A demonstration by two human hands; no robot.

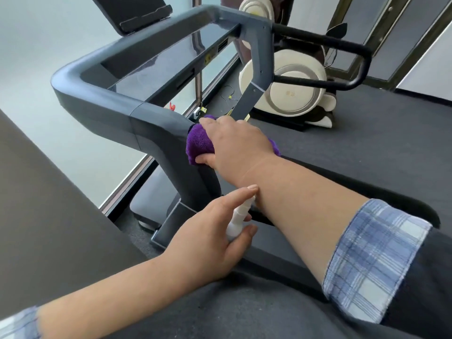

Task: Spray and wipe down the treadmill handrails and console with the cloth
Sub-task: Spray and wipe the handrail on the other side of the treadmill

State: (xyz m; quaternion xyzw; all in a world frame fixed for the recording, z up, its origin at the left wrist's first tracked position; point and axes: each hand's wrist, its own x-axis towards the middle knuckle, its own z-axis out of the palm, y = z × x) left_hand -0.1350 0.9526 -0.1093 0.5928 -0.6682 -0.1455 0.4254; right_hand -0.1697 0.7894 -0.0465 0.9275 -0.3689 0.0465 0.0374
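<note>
My right hand grips a purple cloth and presses it against the dark grey left upright of the treadmill frame, just below where the handrail bends. My left hand holds a small white spray bottle, index finger stretched along its top, under my right forearm. The glossy black console panel spans the frame above, with a tablet ledge at the top. The right black handrail loops out at the far side.
A frosted glass wall with a brown frame runs close along the left. A cream and brown massage chair stands beyond the treadmill on the dark carpet. A dark slanted surface fills the lower left.
</note>
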